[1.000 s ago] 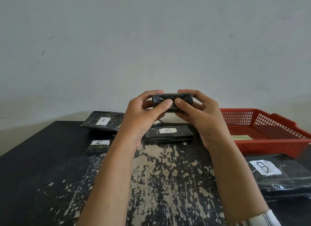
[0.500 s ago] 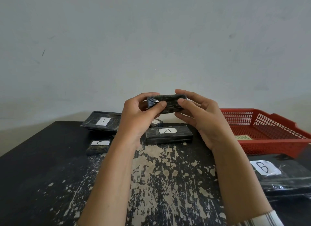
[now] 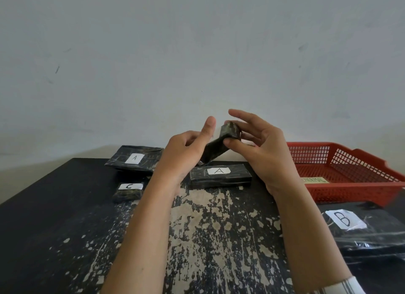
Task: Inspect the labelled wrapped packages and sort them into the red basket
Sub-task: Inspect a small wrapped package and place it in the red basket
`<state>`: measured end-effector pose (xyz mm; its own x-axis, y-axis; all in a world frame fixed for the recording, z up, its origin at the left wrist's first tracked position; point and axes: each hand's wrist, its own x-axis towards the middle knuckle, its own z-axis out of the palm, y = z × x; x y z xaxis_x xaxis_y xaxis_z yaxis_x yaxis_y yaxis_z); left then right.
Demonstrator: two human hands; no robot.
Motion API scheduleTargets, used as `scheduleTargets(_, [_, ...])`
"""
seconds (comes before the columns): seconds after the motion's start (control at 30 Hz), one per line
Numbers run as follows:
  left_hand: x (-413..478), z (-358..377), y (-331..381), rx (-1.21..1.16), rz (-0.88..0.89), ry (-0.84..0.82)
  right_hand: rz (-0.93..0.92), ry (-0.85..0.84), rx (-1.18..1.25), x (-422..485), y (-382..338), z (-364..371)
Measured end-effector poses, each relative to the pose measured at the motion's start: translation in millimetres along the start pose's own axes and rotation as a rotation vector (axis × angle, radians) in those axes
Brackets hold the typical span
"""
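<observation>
Small black wrapped package (image 3: 217, 148): aloft, tilted, pinched by right hand (image 3: 263, 150); left hand (image 3: 183, 154) grip indeterminable. Red plastic mesh basket (image 3: 350, 194): no packages visible. Unsorted on black counter (image 3: 54, 228): flat A-package (image 3: 134, 160), block A-package (image 3: 220, 176), C-package (image 3: 127, 193), B-package (image 3: 372, 236).

The held package (image 3: 215, 145) shows only dark wrap, no letter readable, and its lower end disappears behind the left hand (image 3: 182, 155). That hand's fingers curl out of sight behind its own back, so whether they grip the package cannot be told. The same hand and its wrist cover the right end of the flat A package (image 3: 133, 160) and a corner of the middle A package (image 3: 221, 176). The right hand (image 3: 263, 153) hides the left end of the red basket (image 3: 355, 168) and the start of its blurred tag (image 3: 315, 180). The right edge cuts off the basket and the B package (image 3: 372, 236); the bottom edge cuts the striped sleeve (image 3: 346, 288) and the table (image 3: 54, 239)
</observation>
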<state>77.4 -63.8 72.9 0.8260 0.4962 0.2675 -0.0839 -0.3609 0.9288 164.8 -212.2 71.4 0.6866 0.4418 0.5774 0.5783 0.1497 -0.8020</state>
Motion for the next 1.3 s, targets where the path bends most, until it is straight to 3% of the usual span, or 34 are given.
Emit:
scheduleTargets(0.27, [2.3, -6.4, -4.2, -0.139, -0.049, -0.06, -0.133, -0.065, -0.032, -1.0, -0.9, 5.8])
scheduleTargets(0.43, [0.4, -10.5, -0.9, -0.254, -0.014, -0.041, -0.056, -0.143, 0.028, -1.6, -3.1, 4.8])
scheduleTargets(0.7, [0.0, -7.4, -0.2, -0.312, 0.057, -0.053, 0.231, -0.169, 0.173, -1.1, -2.2, 6.6])
scheduleTargets(0.9, [-0.1, -10.0, -3.4, -0.294, 0.031, -0.136, 0.201, -0.138, 0.205, -1.1, -1.5, 3.1])
scheduleTargets(1.3, [-0.4, -9.7, -3.1, -0.227, 0.049, -0.119, 0.218, -0.121, 0.224, -0.4, -4.2, 3.1])
